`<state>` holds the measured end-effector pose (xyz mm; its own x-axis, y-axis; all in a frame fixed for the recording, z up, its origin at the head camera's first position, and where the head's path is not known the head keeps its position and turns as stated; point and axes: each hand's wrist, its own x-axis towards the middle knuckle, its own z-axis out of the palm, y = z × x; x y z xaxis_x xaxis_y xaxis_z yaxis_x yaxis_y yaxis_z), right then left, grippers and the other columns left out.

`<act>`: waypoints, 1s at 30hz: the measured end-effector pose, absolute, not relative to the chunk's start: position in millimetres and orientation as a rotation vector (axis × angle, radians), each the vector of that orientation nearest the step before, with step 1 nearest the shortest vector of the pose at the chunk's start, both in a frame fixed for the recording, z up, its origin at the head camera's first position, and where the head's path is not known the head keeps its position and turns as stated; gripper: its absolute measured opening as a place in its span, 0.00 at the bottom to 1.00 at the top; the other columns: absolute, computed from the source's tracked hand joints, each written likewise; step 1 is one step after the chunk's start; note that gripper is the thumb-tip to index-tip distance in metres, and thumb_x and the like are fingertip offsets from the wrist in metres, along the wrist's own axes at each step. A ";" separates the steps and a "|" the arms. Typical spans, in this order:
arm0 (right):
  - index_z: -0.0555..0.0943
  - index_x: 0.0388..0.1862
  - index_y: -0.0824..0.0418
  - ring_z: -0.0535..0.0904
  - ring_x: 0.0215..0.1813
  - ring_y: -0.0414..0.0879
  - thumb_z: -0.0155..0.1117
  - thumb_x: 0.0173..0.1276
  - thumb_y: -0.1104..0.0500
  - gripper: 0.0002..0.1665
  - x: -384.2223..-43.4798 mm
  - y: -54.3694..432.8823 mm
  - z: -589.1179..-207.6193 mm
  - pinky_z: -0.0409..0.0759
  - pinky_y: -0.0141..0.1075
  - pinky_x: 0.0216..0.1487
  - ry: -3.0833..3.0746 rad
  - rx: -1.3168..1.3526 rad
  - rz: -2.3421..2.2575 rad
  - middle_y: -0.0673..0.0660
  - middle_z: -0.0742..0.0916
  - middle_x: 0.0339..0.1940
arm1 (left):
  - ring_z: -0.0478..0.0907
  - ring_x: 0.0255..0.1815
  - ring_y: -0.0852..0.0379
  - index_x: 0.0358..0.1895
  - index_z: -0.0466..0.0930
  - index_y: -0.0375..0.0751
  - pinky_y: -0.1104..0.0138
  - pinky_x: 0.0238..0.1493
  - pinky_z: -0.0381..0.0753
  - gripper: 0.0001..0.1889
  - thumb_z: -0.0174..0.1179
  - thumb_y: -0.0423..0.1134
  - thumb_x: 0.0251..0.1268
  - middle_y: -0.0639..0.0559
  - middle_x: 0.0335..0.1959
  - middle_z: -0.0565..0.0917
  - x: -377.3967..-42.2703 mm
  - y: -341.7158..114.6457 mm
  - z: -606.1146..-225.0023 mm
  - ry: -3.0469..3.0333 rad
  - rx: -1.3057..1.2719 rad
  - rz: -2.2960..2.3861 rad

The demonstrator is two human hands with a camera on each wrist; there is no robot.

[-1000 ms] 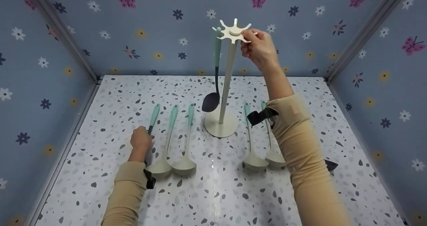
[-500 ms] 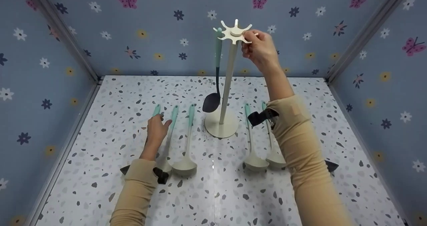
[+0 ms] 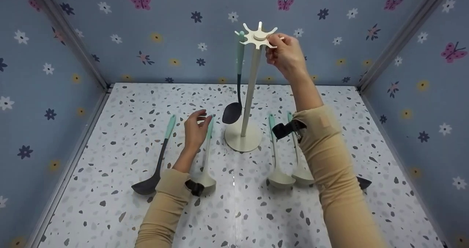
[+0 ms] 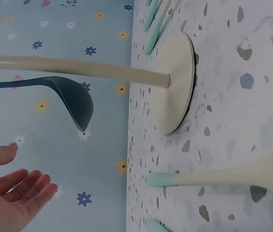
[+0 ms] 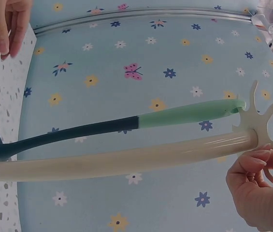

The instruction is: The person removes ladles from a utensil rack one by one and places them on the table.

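My right hand (image 3: 287,55) pinches the top of a cream utensil stand (image 3: 250,90), at one of its hook arms. A black ladle (image 3: 232,112) with a mint handle hangs from a hook on the stand's left side. My left hand (image 3: 196,129) hovers over the mint handle of a cream ladle (image 3: 205,180), fingers apart and holding nothing; the left wrist view shows this hand (image 4: 10,193) with fingers loosely extended. To its left lies another black ladle (image 3: 146,185). A second cream ladle on this side is hidden behind my left hand and arm.
Right of the stand lie two cream ladles, one nearer (image 3: 281,178) and one (image 3: 303,174) partly behind my right sleeve. A black utensil head (image 3: 364,182) pokes out past that sleeve. Blue flowered panels (image 3: 198,39) enclose the speckled table (image 3: 249,218) at back and sides.
My left hand has let go of the black ladle at far left and moved rightward over the cream ladles, its fingers spreading. The right hand keeps its pinch on the stand.
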<state>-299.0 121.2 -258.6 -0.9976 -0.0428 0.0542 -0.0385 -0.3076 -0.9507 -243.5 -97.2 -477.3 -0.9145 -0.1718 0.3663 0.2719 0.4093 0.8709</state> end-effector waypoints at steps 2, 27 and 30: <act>0.69 0.24 0.68 0.62 0.16 0.43 0.49 0.66 0.67 0.11 -298.6 121.0 -258.9 0.61 0.28 0.16 1.852 -0.115 -2.532 0.57 0.69 0.17 | 0.77 0.41 0.48 0.47 0.74 0.27 0.62 0.38 0.77 0.16 0.57 0.34 0.59 0.38 0.41 0.78 -245.4 -90.3 -475.5 -2.220 -0.135 -1.562; 0.69 0.24 0.68 0.62 0.17 0.44 0.49 0.67 0.66 0.11 -296.4 121.0 -258.1 0.60 0.29 0.17 1.891 -0.108 -2.517 0.57 0.69 0.17 | 0.72 0.50 0.43 0.55 0.67 0.24 0.62 0.49 0.72 0.19 0.54 0.27 0.59 0.33 0.50 0.73 -275.2 -34.9 -443.7 -2.032 -0.397 -1.878; 0.69 0.24 0.68 0.62 0.17 0.44 0.49 0.67 0.66 0.11 -296.3 120.8 -258.2 0.60 0.30 0.17 1.896 -0.109 -2.515 0.58 0.69 0.17 | 0.73 0.51 0.49 0.56 0.68 0.26 0.67 0.49 0.72 0.20 0.54 0.30 0.60 0.37 0.51 0.74 -284.1 -31.0 -451.6 -2.040 -0.417 -1.872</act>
